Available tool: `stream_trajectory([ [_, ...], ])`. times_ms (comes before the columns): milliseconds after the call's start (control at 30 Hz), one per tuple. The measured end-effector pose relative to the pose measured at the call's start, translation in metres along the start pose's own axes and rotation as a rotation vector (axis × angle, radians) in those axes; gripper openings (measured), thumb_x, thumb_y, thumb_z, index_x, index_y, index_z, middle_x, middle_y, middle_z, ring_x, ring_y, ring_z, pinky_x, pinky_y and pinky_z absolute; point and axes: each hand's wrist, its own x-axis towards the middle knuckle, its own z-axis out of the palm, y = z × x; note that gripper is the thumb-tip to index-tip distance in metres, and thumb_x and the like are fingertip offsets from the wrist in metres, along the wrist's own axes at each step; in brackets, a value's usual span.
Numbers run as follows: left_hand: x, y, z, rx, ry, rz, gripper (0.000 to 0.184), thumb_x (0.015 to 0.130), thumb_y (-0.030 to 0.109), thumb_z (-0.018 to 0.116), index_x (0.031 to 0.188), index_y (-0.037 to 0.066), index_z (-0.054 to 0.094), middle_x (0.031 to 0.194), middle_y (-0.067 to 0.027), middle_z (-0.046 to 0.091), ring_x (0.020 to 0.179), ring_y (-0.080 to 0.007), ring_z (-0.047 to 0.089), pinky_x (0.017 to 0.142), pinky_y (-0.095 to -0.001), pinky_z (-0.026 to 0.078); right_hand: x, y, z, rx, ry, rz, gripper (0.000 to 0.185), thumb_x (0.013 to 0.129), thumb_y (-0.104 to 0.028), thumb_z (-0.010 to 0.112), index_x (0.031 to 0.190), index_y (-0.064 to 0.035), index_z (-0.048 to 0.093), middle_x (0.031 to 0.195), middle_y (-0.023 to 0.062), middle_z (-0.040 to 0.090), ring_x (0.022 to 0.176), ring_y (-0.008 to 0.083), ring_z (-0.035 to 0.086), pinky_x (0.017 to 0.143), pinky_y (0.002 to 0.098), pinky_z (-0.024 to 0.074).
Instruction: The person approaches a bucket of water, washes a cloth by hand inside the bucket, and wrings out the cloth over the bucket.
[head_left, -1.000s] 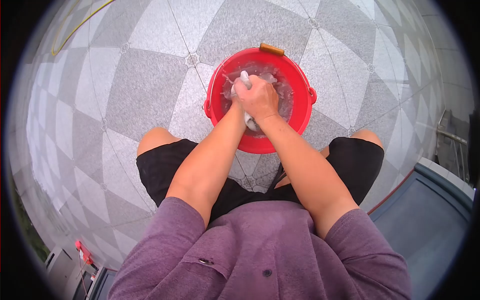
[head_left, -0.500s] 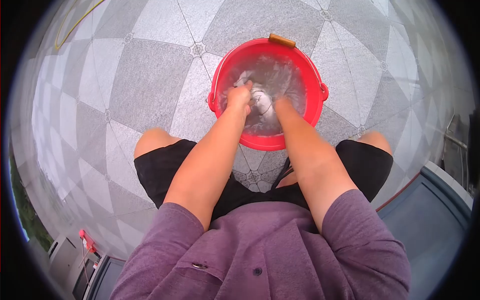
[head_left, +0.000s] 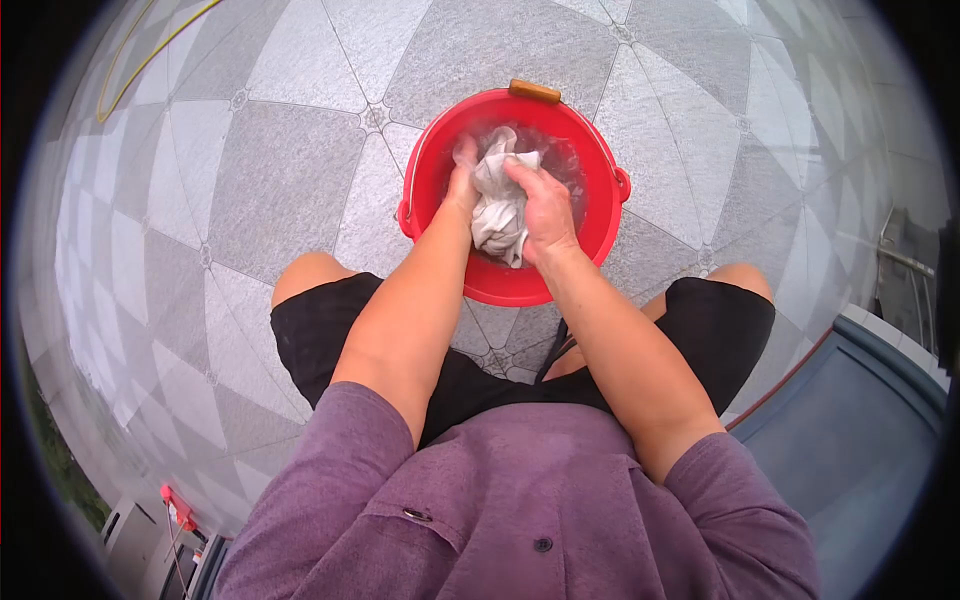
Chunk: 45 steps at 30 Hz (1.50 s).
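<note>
A bunched wet white cloth (head_left: 500,205) is held up between my two hands over a red bucket (head_left: 508,292) of cloudy water. My left hand (head_left: 464,172) grips the cloth's left side, its fingers partly hidden and slightly blurred. From the right, my right hand (head_left: 545,208) clasps the cloth with the thumb across its top. The bucket stands on the floor between my knees. Its wire handle with a wooden grip (head_left: 534,91) rests against the far rim.
Grey patterned tiles (head_left: 300,150) surround the bucket. A yellow hose (head_left: 160,45) lies at the upper left. To the lower right is a blue-grey panel (head_left: 850,430) with a raised edge. A small red object (head_left: 178,508) is at the lower left.
My hands have come up out of the water, lifting the cloth with them. The right hand has turned so its back and thumb show. The bucket appears slightly further left in view.
</note>
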Motion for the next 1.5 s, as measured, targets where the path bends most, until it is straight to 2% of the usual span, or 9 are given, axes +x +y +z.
stream_trajectory([
  [67,-0.006,0.013,0.011,-0.107,-0.369,-0.103,0.076,0.099,0.076,0.037,0.132,0.012,0.062,0.122,-0.0136,0.068,0.107,-0.0338,0.067,0.092,-0.0494,0.056,-0.029,0.002,0.02,-0.201,-0.07,-0.063,0.018,0.095,-0.017,0.072,0.098,0.0011,0.072,0.099,0.0065,0.073,0.084,0.0158,0.067,0.076,0.0322,0.0531],
  [367,-0.023,-0.027,0.003,-0.106,-0.123,0.253,0.038,0.1,0.031,0.06,0.125,0.003,0.062,0.111,-0.0122,0.066,0.097,-0.0286,0.064,0.083,-0.0426,0.054,-0.016,0.007,0.044,-1.411,0.011,-0.489,0.039,0.086,-0.04,0.068,0.085,-0.0008,0.068,0.088,0.0233,0.07,0.082,0.0397,0.069,0.076,0.0474,0.053],
  [667,-0.045,-0.034,0.071,0.493,0.664,0.438,0.025,0.098,0.012,0.058,0.116,-0.005,0.063,0.099,-0.0149,0.069,0.082,-0.0284,0.069,0.07,-0.0455,0.057,0.116,0.021,-0.048,-1.409,0.306,-0.329,0.048,0.089,-0.04,0.059,0.104,0.0036,0.071,0.107,0.0337,0.069,0.107,0.0503,0.065,0.095,0.0546,0.0508],
  [1000,-0.031,-0.012,0.018,0.263,0.855,0.294,0.034,0.092,0.006,0.053,0.124,-0.002,0.06,0.113,-0.0145,0.065,0.095,-0.0303,0.066,0.08,-0.0494,0.056,0.145,0.079,-0.121,-1.028,0.236,0.248,0.043,0.091,-0.028,0.063,0.12,0.004,0.065,0.116,0.0252,0.068,0.108,0.0383,0.066,0.095,0.0498,0.0533],
  [1100,-0.019,-0.004,0.01,0.091,0.552,0.261,0.038,0.089,0.007,0.054,0.126,0.0,0.061,0.117,-0.0143,0.064,0.1,-0.0331,0.066,0.094,-0.0502,0.055,0.126,0.037,-0.097,-0.224,0.216,0.321,0.041,0.091,-0.024,0.066,0.121,0.0038,0.065,0.117,0.0212,0.068,0.105,0.0332,0.067,0.093,0.0481,0.0551],
  [1200,-0.024,0.007,0.033,0.05,0.318,0.068,0.052,0.1,0.042,0.054,0.135,0.004,0.059,0.128,-0.0157,0.064,0.114,-0.0355,0.064,0.104,-0.0508,0.05,0.086,0.002,-0.061,0.119,0.019,0.263,0.039,0.091,-0.019,0.069,0.122,0.0037,0.064,0.118,0.0172,0.069,0.103,0.0282,0.068,0.091,0.0464,0.0569],
  [1267,-0.01,0.001,0.022,0.051,0.15,0.067,0.074,0.099,0.07,0.047,0.139,0.008,0.057,0.138,-0.0148,0.062,0.12,-0.035,0.063,0.104,-0.0494,0.051,0.058,-0.002,-0.039,0.086,-0.008,0.131,0.031,0.091,-0.016,0.068,0.115,0.0031,0.067,0.108,0.014,0.07,0.095,0.0244,0.069,0.086,0.0415,0.0572],
  [1400,0.064,0.006,-0.053,-0.203,-0.616,0.047,0.071,0.1,0.071,0.043,0.134,0.011,0.059,0.124,-0.014,0.067,0.11,-0.0323,0.066,0.093,-0.0474,0.055,-0.024,-0.005,0.026,-0.327,-0.092,-0.162,0.022,0.089,-0.017,0.068,0.101,0.0014,0.07,0.096,0.0107,0.07,0.088,0.0223,0.069,0.078,0.0371,0.0556],
  [1500,-0.043,0.008,0.054,0.006,-0.125,0.034,0.062,0.102,0.069,0.043,0.127,0.014,0.059,0.119,-0.0092,0.066,0.1,-0.0265,0.064,0.084,-0.0421,0.056,-0.043,0.006,0.04,-0.91,-0.079,-0.509,0.021,0.087,-0.022,0.068,0.093,-0.0024,0.069,0.087,0.0135,0.067,0.083,0.0312,0.069,0.076,0.0416,0.0543],
])
